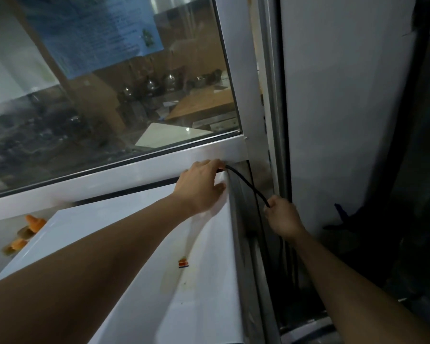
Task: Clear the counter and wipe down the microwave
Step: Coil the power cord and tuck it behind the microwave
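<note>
The white microwave [139,244] fills the lower middle, seen from above, with a small sticker and brownish stains on its top. My left hand [200,187] reaches over its far right corner and curls round a black cable [248,184] there. The cable runs down and right to my right hand [282,216], which grips its other stretch beside the microwave's right side.
A glass window [109,83] with a white frame [124,175] stands just behind the microwave. Orange objects [27,232] lie at the left below the frame. A white wall panel [345,108] and a dark gap with more cables lie to the right.
</note>
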`<state>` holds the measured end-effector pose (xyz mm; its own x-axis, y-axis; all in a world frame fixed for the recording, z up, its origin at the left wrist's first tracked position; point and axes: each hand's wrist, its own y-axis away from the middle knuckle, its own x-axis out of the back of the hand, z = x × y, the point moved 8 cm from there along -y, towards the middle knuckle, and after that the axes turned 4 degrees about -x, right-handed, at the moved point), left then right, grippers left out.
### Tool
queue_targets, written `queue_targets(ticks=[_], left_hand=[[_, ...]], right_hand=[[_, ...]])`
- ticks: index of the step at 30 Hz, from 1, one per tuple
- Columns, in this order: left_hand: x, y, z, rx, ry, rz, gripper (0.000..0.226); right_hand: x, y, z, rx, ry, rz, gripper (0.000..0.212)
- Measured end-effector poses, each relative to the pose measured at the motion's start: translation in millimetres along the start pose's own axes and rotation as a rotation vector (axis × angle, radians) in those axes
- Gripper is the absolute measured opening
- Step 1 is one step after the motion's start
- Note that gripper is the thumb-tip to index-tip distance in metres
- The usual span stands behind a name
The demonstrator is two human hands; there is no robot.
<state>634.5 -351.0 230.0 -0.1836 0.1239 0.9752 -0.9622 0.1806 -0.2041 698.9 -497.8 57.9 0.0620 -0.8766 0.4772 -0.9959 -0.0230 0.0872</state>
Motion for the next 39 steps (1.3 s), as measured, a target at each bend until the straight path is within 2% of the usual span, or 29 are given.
queue_targets(ticks=[4,11,13,17,22,24,26,28,30,34,39], left_hand=[[-3.3,-11.0,19.9,-0.055,-0.014,-0.025,0.046],[-4.4,-38.5,46.0,-0.083,-0.003,-0.029,0.045],[-5.6,-43.7,49.5,-0.071,0.002,-0.038,0.041],[-0.4,-48.5,55.0,-0.066,0.061,-0.005,0.023],[13.6,-47.0,48.8,-0.064,0.086,0.023,0.014],[18.6,-45.5,43.7,-0.063,0.093,0.034,0.013],[25.6,-43.9,36.9,-0.049,0.141,0.054,0.012],[34.8,-43.1,28.2,-0.027,0.221,0.091,0.012],[44.1,-41.5,20.0,-0.015,0.291,0.14,0.012],[50.5,-34.1,15.5,-0.01,0.377,0.169,0.01],[71.1,-26.8,43.9,-0.079,0.438,0.179,0.009]], right_hand=[[43.1,6.2,-13.5,0.055,0.025,0.111,0.016],[95.5,19.1,-55.2,0.19,0.094,0.192,0.005],[103.2,22.6,-67.5,0.216,0.096,0.196,0.002],[111.1,33.2,-90.4,0.255,0.117,0.173,0.013],[107.4,44.6,-97.1,0.291,0.185,0.126,0.003],[102.0,45.0,-86.5,0.27,0.189,0.078,0.009],[96.5,43.6,-64.8,0.186,0.228,0.039,0.013],[93.3,43.4,-37.6,0.087,0.259,0.014,0.007],[94.4,47.6,-15.3,0.02,0.26,0.009,0.014],[118.0,64.5,-12.7,0.054,0.138,0.145,0.032],[154.7,80.5,-61.2,0.15,0.045,0.306,0.034]])
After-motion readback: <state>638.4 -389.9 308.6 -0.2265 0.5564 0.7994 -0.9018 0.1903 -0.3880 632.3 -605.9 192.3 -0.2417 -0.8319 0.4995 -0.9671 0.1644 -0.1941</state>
